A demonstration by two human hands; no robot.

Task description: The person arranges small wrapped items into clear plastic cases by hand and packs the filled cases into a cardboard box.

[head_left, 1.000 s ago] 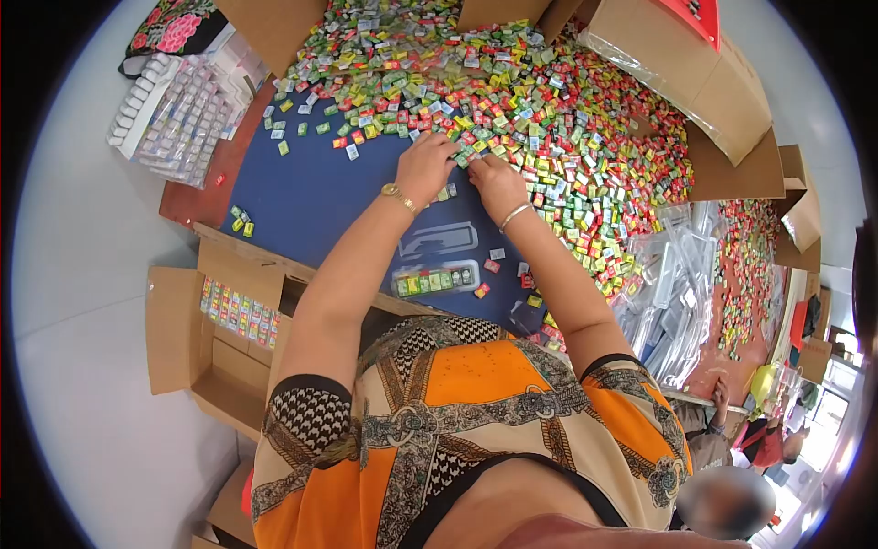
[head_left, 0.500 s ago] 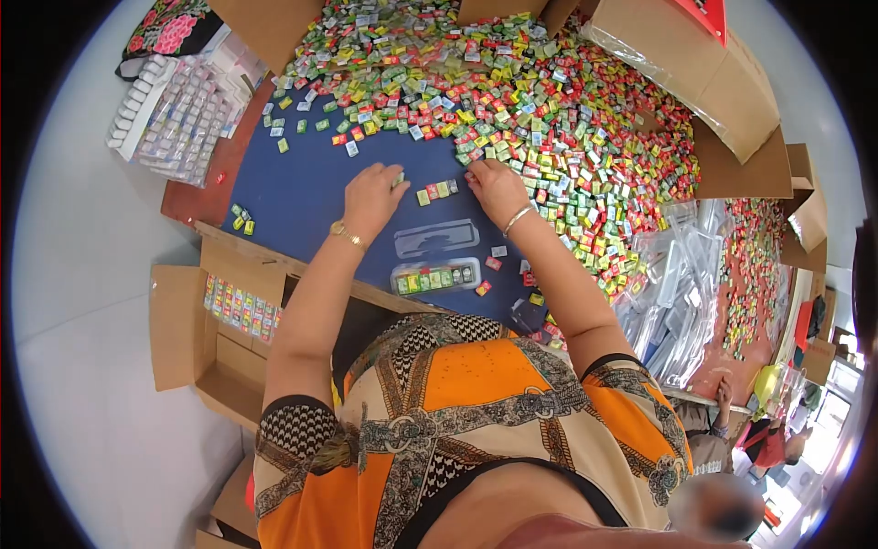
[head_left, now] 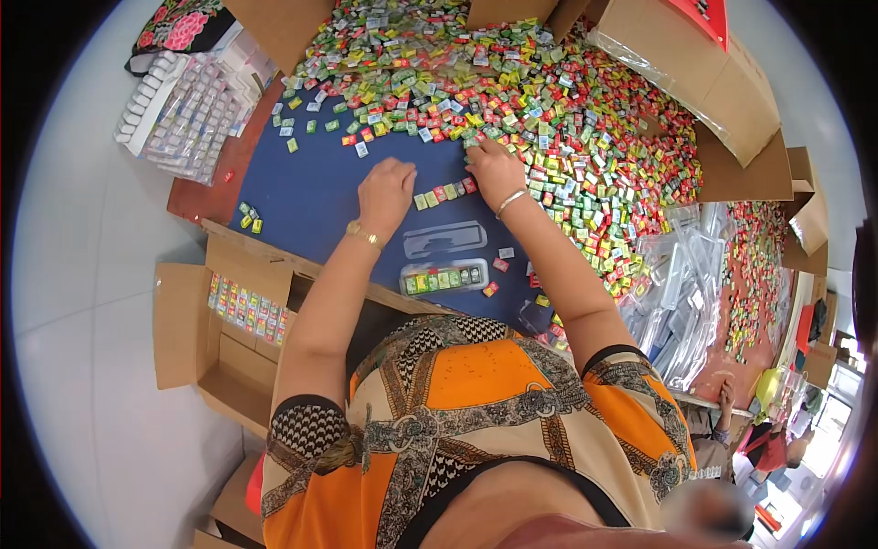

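My left hand [head_left: 386,194] hovers over the blue table surface with its fingers curled together. Whatever may be between them is hidden. My right hand [head_left: 498,172] is at the near edge of a big heap of small coloured blocks [head_left: 585,137], its fingertips pinched beside a green one. Between and just below the hands lies a short slanting row of blocks [head_left: 445,193], green, yellow, dark and red. Nearer my body sit a clear plastic lid [head_left: 445,240] and a clear case [head_left: 421,285] with a row of mostly green blocks inside.
Loose blocks [head_left: 250,220] lie at the left table edge. An open carton [head_left: 240,371] with packed rows stands below left. Clear plastic cases [head_left: 681,293] pile up at right. A tray stack [head_left: 187,119] is at upper left, a large carton [head_left: 704,82] at upper right. Other people are at lower right.
A red block now sits at the right end of the row. My right hand has moved slightly up toward the heap. The green piece at my left fingertips no longer shows.
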